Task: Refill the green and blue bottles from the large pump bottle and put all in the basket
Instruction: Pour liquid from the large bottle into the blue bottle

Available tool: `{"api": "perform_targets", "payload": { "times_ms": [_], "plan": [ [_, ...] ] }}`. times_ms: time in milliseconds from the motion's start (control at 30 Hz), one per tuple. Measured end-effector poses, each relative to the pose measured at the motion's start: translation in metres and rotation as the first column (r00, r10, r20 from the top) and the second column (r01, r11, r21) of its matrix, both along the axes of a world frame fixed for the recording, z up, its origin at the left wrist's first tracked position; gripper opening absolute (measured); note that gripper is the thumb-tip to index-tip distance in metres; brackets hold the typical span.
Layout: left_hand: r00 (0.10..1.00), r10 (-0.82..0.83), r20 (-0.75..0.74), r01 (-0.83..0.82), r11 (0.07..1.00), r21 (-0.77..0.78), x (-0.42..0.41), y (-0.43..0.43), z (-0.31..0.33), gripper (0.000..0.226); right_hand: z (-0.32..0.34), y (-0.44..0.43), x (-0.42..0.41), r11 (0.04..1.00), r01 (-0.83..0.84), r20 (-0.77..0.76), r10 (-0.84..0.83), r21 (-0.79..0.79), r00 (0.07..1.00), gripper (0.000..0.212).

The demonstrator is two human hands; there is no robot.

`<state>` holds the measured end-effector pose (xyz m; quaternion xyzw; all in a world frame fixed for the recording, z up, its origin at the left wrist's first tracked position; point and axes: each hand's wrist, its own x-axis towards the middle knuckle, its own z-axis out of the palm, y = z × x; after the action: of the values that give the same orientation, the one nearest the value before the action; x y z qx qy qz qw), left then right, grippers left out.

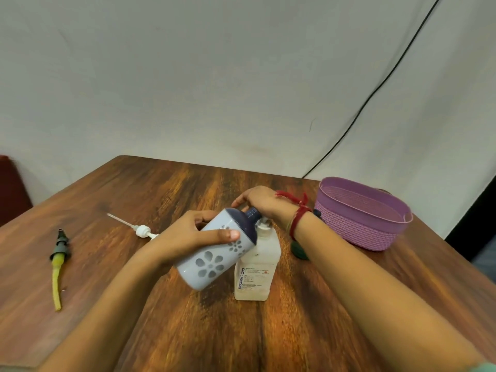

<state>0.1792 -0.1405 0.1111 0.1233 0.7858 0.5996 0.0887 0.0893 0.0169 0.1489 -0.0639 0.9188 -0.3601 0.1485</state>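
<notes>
My left hand (188, 237) grips the light-blue flower-patterned bottle (214, 261) round its body and holds it tilted in the air. Its dark blue open neck points up and right, against the pump spout of the large pale pump bottle (255, 277), which stands upright mid-table. My right hand (260, 202) rests palm down on top of that pump head, which it hides. A dark green bottle (299, 251) shows only partly behind my right forearm. The purple woven basket (357, 229) stands at the right with nothing visible in it.
A white pump with its dip tube (141, 231) lies on the wooden table (107, 197) left of my hands. A green pump with a yellow tube (59, 253) lies further left. A black cable (375, 89) runs down the wall behind the basket.
</notes>
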Motion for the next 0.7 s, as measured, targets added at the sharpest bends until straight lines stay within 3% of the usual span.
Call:
{"api": "perform_targets", "payload": {
  "times_ms": [133,367,533,700],
  "plan": [
    [1.000,-0.005,-0.014,0.005,1.000,0.001,-0.001,-0.001,0.006,0.065,0.010,-0.001,-0.001,0.998,-0.027,-0.014,0.028,0.053,1.000,0.034],
    [1.000,0.000,-0.014,0.000,1.000,0.008,0.002,0.001,0.001,0.064,0.001,0.003,0.002,0.999,-0.026,-0.011,0.025,-0.039,1.000,0.038],
    [1.000,-0.003,-0.031,0.004,1.000,0.017,0.000,0.001,0.008,0.064,0.015,0.000,-0.002,0.992,-0.077,-0.021,0.079,0.099,0.997,0.032],
    [1.000,-0.005,-0.020,0.005,1.000,0.009,0.002,0.001,0.002,0.065,0.001,0.001,0.000,0.996,-0.084,0.004,0.083,0.024,0.997,0.033]
  ]
}}
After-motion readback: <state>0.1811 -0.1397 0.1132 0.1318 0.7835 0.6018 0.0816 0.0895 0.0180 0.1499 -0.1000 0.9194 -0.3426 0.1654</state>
